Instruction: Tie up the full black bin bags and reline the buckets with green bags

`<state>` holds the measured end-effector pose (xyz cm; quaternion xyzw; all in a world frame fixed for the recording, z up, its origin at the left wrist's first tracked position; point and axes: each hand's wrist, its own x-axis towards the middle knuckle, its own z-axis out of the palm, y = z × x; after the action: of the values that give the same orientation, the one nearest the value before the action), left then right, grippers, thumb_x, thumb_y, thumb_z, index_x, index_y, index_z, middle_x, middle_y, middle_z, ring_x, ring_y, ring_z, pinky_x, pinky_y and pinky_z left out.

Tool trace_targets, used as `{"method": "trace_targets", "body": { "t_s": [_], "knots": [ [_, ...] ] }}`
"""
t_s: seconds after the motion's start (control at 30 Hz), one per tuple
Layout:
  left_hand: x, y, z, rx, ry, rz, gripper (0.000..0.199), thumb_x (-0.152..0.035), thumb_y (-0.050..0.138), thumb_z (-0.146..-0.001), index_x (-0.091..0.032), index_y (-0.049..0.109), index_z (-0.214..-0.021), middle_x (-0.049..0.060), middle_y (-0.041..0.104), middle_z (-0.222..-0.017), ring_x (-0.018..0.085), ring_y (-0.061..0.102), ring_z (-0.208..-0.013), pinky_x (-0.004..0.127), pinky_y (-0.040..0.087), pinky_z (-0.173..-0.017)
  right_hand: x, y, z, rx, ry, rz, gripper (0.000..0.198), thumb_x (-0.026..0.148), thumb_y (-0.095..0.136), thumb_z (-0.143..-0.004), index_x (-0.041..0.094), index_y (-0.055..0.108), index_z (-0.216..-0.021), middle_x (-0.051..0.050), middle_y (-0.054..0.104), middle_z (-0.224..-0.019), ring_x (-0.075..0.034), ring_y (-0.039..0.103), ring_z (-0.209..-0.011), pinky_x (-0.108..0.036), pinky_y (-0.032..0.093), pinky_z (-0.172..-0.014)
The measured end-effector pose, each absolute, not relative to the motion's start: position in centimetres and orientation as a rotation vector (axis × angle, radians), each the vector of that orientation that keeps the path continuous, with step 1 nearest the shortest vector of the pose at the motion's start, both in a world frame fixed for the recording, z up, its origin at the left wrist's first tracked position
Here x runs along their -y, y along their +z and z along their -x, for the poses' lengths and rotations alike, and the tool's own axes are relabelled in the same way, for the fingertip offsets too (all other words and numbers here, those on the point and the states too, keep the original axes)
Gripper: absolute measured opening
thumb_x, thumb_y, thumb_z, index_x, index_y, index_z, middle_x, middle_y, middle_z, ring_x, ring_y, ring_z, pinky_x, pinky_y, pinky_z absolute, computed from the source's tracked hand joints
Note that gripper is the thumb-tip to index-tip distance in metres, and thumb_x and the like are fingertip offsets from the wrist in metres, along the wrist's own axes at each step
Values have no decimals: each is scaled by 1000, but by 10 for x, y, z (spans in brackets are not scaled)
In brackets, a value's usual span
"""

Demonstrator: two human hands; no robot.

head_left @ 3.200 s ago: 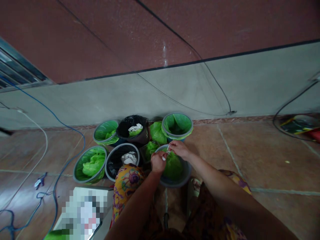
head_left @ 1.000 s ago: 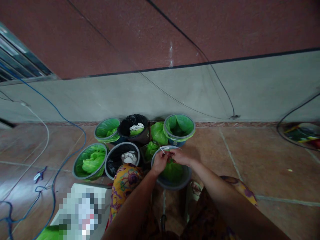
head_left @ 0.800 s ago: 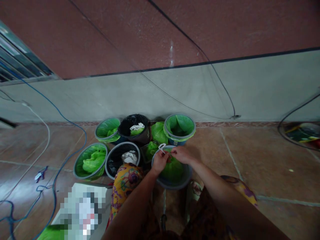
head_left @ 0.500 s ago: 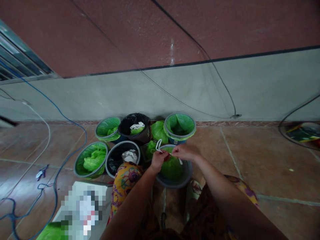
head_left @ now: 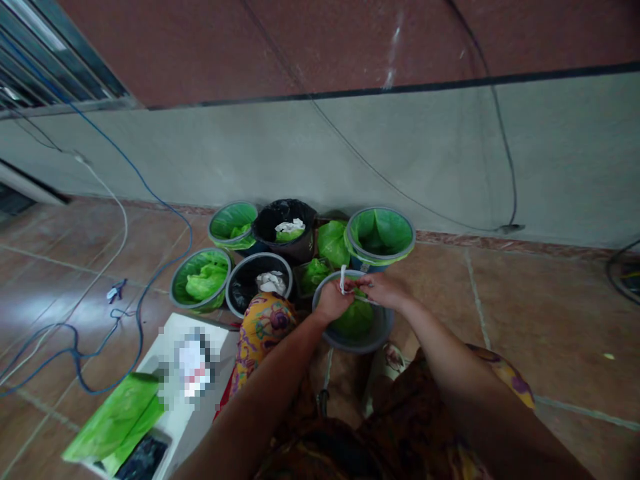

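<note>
My left hand [head_left: 335, 300] and my right hand [head_left: 383, 291] meet over the near rim of a grey bin [head_left: 367, 343] between my knees. Both hands pinch a thin white strip [head_left: 343, 279], perhaps a string or tie; one loop of it stands up by my left fingers. Below the fingers, a green plastic bag [head_left: 355, 321] bulges inside the bin. The fingertips partly hide the strip and the top of the bag. Just beyond my hands is a bin lined with green plastic [head_left: 380, 233], with a tied green bag [head_left: 334, 242] beside it.
To the left stand bins with green liners [head_left: 200, 280] and black liners [head_left: 243, 283], some holding crumpled white paper. A white box [head_left: 220, 333] with folded green bags [head_left: 113, 420] lies at lower left. A blue cable [head_left: 150, 287] loops over the tiled floor.
The camera view has shifted, so the bins sit higher and further right. My hands have drawn closer together, and the white loop is smaller and more upright.
</note>
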<state>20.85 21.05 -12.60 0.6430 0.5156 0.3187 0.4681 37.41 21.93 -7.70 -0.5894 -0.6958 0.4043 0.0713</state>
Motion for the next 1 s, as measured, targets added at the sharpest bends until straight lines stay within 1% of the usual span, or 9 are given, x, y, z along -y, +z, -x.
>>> {"method": "trace_targets", "body": {
  "t_s": [0.13,0.23,0.33,0.47,0.6,0.7,0.83,0.93,1.0],
  "knots": [
    [-207,-123,-208,-1348,748,-1730,24,-8,58,-76,-16,71,-94,4,73,-87,16,64,-81,28,52,-82,-215,-93,-363,1825,1499,1676,38,12,39,-85,16,68,-108,-4,70,-90,-9,56,-58,-21,46,-58],
    [-204,-121,-209,-1387,738,-1820,24,-11,59,-78,-16,71,-98,7,72,-94,18,63,-89,30,50,-87,-213,-98,-358,1697,1556,1724,38,11,40,-83,16,68,-109,-3,69,-82,-8,53,-52,-19,42,-51],
    [-201,-121,-212,-1398,743,-1866,21,-10,56,-80,-15,69,-97,8,70,-96,19,62,-92,31,49,-88,-212,-100,-357,1649,1574,1735,36,11,42,-82,16,69,-105,-2,65,-71,-8,52,-51,-18,39,-47],
    [-199,-126,-215,-1461,714,-1861,18,-9,54,-82,-14,66,-95,9,68,-95,19,60,-89,31,48,-85,-212,-103,-359,1601,1638,1765,26,16,48,-83,15,72,-91,0,60,-61,-9,50,-51,-19,37,-47],
    [-200,-128,-214,-1461,656,-1866,14,-10,54,-83,-14,65,-90,8,68,-90,18,59,-84,29,47,-81,-212,-107,-361,1615,1635,1805,25,18,48,-83,14,71,-92,0,59,-61,-10,49,-51,-20,38,-50],
    [-202,-127,-213,-1435,619,-1841,13,-10,54,-83,-14,66,-86,6,68,-87,16,59,-80,27,46,-78,-212,-109,-362,1891,1405,1846,26,18,47,-86,16,71,-94,-3,66,-71,-13,57,-62,-24,44,-60],
    [-204,-129,-213,-1393,638,-1802,15,-9,54,-82,-14,67,-87,6,69,-86,16,60,-78,26,47,-77,-216,-105,-363,2230,937,1852,27,15,49,-85,19,72,-100,-8,73,-98,-21,65,-90,-31,47,-84],
    [-205,-129,-212,-1444,647,-1768,16,-10,54,-83,-15,67,-90,5,69,-84,15,60,-75,26,48,-76,-221,-101,-363,2164,926,1878,32,14,46,-87,18,71,-106,-10,72,-107,-21,65,-96,-31,46,-89],
    [-206,-128,-211,-1479,633,-1760,15,-12,54,-83,-15,67,-90,4,69,-83,14,60,-74,25,48,-76,-222,-101,-363,2048,1087,1834,36,13,42,-88,18,70,-110,-8,72,-105,-17,65,-89,-28,48,-84]
  ]
}}
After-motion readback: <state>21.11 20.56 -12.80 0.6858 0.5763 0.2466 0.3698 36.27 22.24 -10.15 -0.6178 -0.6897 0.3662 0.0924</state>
